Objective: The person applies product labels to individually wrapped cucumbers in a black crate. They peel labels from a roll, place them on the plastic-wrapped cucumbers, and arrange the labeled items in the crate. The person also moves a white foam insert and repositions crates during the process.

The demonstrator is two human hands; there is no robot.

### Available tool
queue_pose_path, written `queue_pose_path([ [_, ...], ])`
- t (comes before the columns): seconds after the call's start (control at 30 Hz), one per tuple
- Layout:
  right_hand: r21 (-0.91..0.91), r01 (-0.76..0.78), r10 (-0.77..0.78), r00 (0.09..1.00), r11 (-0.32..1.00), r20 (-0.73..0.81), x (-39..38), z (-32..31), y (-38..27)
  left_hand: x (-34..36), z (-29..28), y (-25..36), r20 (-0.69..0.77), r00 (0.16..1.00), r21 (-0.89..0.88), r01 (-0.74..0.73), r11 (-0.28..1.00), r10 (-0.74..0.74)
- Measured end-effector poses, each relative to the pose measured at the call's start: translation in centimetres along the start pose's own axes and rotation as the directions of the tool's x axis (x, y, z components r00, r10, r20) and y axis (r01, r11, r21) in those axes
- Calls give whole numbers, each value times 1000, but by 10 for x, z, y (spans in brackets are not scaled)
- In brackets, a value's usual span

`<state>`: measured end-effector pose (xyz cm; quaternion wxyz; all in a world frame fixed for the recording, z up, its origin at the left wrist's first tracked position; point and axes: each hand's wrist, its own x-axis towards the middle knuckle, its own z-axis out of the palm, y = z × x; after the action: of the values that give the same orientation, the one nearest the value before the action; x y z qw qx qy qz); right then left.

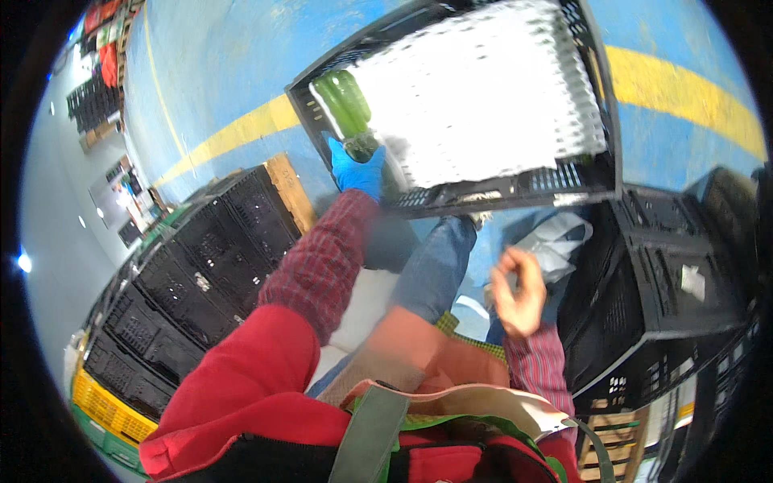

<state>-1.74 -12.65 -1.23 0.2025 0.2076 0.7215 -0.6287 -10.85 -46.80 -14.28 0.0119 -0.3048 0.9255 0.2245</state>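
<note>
My left hand [357, 171], in a blue glove, grips the near end of a pack of long green vegetables [343, 103]. The pack has a white edge, and its exact kind is hard to make out. A darker green end shows between the gloved fingers. It lies in the left corner of a black plastic crate [499, 193], whose bottom is covered by a white dimpled liner [475, 97]. My right hand [519, 294], bare and slightly blurred, hovers on the near side of the crate. Its fingers are loosely bent, with nothing visible in them.
Black crates [217, 241] are stacked at the left beside a wooden board [291, 193], with a yellow crate [113, 394] lower down. More black crates [684, 274] stand at the right. A pale plastic bag [555, 241] lies near my right hand. Yellow stripes [684, 97] cross the blue floor.
</note>
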Motion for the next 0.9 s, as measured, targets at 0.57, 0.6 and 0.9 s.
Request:
queue_pose_path([
  [0.57, -708, 165, 57, 959, 686, 279, 290, 365, -72, 7, -15, -2, 149, 826, 164, 522, 837, -544],
  [0.6, -727, 149, 77, 960, 670, 268, 288, 364, -72, 8, -14, -2, 198, 815, 208, 507, 836, -544],
  [0.9, -352, 419, -243, 861, 837, 448, 277, 356, -63, 8, 13, -33, 399, 849, -536, 522, 664, -346],
])
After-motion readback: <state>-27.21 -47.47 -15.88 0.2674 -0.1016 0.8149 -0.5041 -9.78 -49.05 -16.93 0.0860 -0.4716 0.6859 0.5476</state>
